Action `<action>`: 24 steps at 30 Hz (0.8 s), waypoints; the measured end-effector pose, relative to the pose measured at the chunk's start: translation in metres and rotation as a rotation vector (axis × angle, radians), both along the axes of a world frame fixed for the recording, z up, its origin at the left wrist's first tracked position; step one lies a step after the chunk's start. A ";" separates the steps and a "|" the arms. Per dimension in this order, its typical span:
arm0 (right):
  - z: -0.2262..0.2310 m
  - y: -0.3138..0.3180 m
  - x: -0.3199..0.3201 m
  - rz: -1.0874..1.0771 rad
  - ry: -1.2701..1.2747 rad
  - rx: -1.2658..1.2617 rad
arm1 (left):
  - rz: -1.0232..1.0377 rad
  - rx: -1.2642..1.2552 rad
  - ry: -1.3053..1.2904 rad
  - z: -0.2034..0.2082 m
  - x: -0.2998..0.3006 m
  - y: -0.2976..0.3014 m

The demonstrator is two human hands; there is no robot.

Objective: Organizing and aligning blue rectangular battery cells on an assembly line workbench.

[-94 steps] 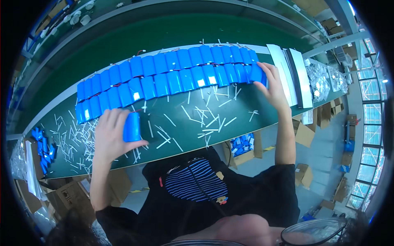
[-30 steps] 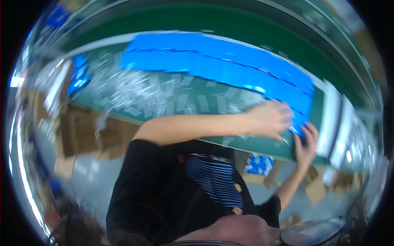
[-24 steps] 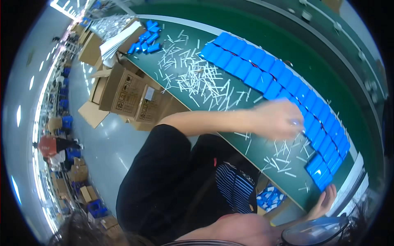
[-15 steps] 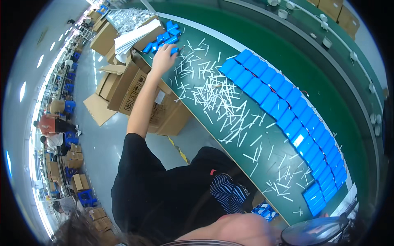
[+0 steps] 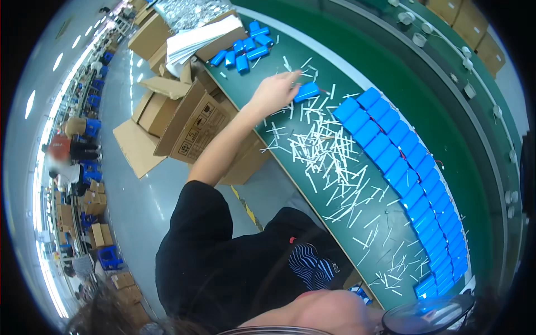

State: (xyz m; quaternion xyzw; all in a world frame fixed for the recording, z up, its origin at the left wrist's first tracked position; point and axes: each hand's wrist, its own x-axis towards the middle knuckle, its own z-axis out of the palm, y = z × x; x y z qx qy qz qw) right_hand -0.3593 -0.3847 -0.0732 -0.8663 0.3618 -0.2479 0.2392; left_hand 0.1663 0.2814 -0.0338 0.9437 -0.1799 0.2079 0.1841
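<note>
My left hand point(image 5: 276, 92) reaches across the green worktop and grips a blue battery pack point(image 5: 307, 91) by its left end. The pack is just above or on the worktop, and I cannot tell which. Short white strips point(image 5: 324, 148) lie scattered beside and below it. To the right, blue battery packs with thin red and dark wires stand in a long curved block of rows point(image 5: 391, 151). A loose group of blue packs point(image 5: 242, 62) lies beyond my hand at the far left end. My right hand is out of view.
Open cardboard boxes point(image 5: 195, 123) stand against the worktop's left edge. A carton with a stack of white sheets point(image 5: 204, 39) is at the far end. Along the right runs a green conveyor belt point(image 5: 446, 123). Other people point(image 5: 62, 151) are far left.
My left hand has moved right and nearer, from the loose group toward the rows, carrying a blue battery pack. The whole view has shifted slightly.
</note>
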 end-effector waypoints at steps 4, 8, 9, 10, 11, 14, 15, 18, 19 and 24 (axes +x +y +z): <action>-0.007 -0.011 -0.004 -0.001 0.013 -0.044 | 0.052 0.308 -0.101 0.001 0.008 0.018; -0.010 -0.015 -0.006 -0.023 0.029 -0.061 | 0.349 0.242 -0.266 0.000 0.050 0.087; -0.011 -0.015 -0.007 -0.026 0.028 -0.064 | 0.418 0.276 -0.207 -0.005 0.058 0.100; -0.014 -0.016 -0.007 -0.028 0.023 -0.065 | 0.486 0.309 -0.151 -0.009 0.065 0.111; -0.014 -0.017 -0.009 -0.029 0.024 -0.069 | 0.554 0.341 -0.092 -0.013 0.068 0.120; -0.019 -0.021 -0.019 -0.050 0.022 -0.079 | 0.582 0.295 -0.022 -0.014 0.061 0.130; -0.020 -0.024 -0.024 -0.059 0.025 -0.086 | 0.549 0.214 -0.007 -0.012 0.052 0.127; -0.026 -0.038 -0.040 -0.097 0.001 -0.111 | 0.408 -0.084 0.065 0.001 0.031 0.098; -0.029 -0.045 -0.044 -0.103 -0.001 -0.117 | 0.352 -0.224 0.111 0.005 0.022 0.086; -0.035 -0.075 -0.049 0.015 0.059 0.009 | -0.209 -0.237 -0.063 -0.001 0.007 0.010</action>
